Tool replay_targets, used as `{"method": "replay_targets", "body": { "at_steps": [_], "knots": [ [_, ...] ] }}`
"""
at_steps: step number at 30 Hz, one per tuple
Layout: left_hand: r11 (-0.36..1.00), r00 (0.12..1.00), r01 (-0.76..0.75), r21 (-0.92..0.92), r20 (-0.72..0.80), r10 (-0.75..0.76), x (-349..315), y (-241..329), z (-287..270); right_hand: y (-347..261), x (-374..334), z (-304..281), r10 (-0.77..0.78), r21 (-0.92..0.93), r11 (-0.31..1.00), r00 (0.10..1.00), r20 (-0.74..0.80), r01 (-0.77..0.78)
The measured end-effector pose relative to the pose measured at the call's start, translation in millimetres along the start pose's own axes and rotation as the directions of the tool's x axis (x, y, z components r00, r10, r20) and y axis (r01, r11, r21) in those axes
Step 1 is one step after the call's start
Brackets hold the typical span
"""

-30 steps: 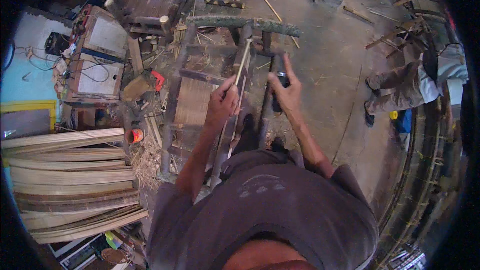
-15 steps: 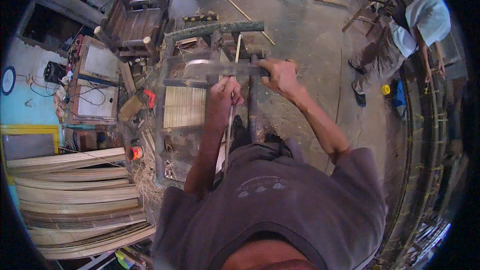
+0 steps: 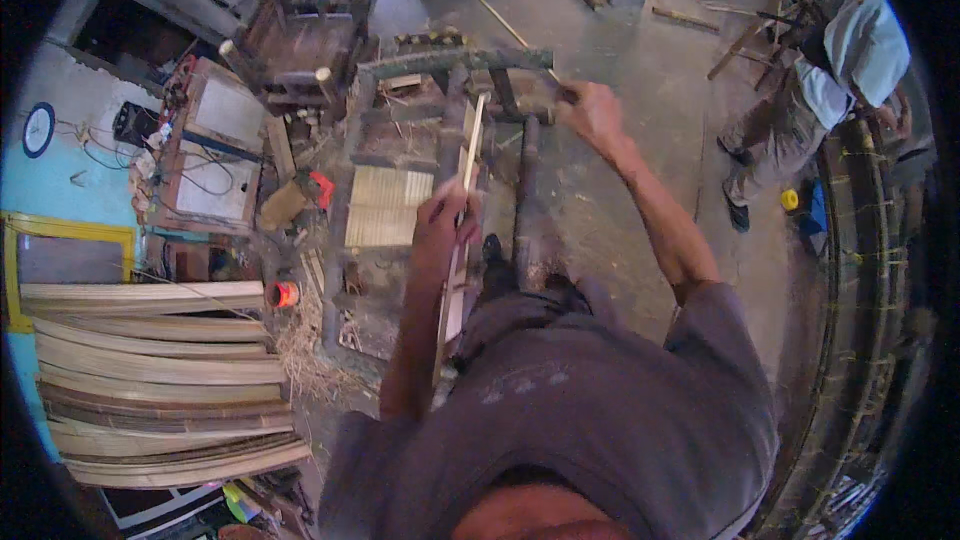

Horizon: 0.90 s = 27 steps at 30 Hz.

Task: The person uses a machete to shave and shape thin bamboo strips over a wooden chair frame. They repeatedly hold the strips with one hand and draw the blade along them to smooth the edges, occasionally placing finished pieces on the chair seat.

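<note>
Left hand (image 3: 447, 225) closed around long pale bamboo strip (image 3: 462, 195); strip runs from wooden frame (image 3: 452, 65) down toward torso, lower end hidden behind grey shirt (image 3: 570, 410). Right hand (image 3: 592, 112) at frame's far corner, fingers curled on dark bar, small and blurred, grip hard to confirm. Another person (image 3: 815, 90) at right, partly cut by rim.

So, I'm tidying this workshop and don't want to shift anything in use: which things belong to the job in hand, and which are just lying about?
In hand:
- left hand gripping a long wooden strip
- right hand on the dark wooden frame
- slatted panel within that frame

Lying about:
- stacked curved slats
- dark chair frame
- orange cup
- wall clock
</note>
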<state>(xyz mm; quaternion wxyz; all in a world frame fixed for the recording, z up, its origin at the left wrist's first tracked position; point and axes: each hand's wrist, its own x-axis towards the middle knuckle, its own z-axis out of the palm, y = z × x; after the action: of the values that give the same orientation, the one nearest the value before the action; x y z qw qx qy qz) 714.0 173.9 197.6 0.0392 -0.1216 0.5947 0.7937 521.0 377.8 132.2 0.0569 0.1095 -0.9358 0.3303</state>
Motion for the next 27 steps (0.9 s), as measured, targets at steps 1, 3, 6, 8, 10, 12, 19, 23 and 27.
{"method": "replay_targets", "body": {
  "at_steps": [1,3,6,8,10,12,19,23,27],
  "knots": [
    [1.0,0.999,0.016,0.0,-0.031,-0.016,5.2,-2.4,-1.4,-6.8,-9.2,2.9,-0.15,-0.017,0.988,0.987,0.064,0.151],
    [1.0,1.0,-0.016,-0.006,0.013,0.016,22.6,-6.9,-2.1,-24.9,-27.8,13.4,-0.307,-0.08,0.945,0.945,0.109,0.317],
    [0.998,1.0,-0.024,0.056,-0.002,0.024,37.2,-13.0,-4.2,-42.5,-42.1,29.3,-0.41,-0.058,0.903,0.894,0.182,0.426],
    [0.998,0.998,0.044,0.052,-0.046,-0.042,38.9,-12.9,-3.0,-41.8,-38.2,37.3,-0.408,-0.051,0.904,0.893,0.189,0.423],
    [0.999,0.999,-0.037,0.0,0.021,0.037,30.3,-7.3,-0.3,-30.1,-25.5,39.7,-0.398,-0.069,0.913,0.914,0.074,0.403],
    [0.999,0.999,-0.047,-0.013,0.013,0.047,17.2,1.6,4.7,-12.7,-12.5,36.9,-0.441,-0.097,0.888,0.893,0.095,0.449],
    [0.995,0.995,0.08,0.065,-0.067,-0.075,-33.2,8.2,-11.1,20.9,10.2,-3.6,0.012,0.106,0.994,0.999,0.037,-0.016],
    [0.997,0.998,-0.051,0.062,0.042,0.048,14.9,-16.0,-14.2,-22.9,-25.7,18.6,-0.228,-0.057,0.969,0.961,0.154,0.239],
    [0.999,0.998,-0.029,0.024,0.054,0.027,20.0,-7.3,-3.5,-45.6,-31.9,22.1,-0.337,-0.106,0.918,0.895,0.293,0.381]
  ]
}}
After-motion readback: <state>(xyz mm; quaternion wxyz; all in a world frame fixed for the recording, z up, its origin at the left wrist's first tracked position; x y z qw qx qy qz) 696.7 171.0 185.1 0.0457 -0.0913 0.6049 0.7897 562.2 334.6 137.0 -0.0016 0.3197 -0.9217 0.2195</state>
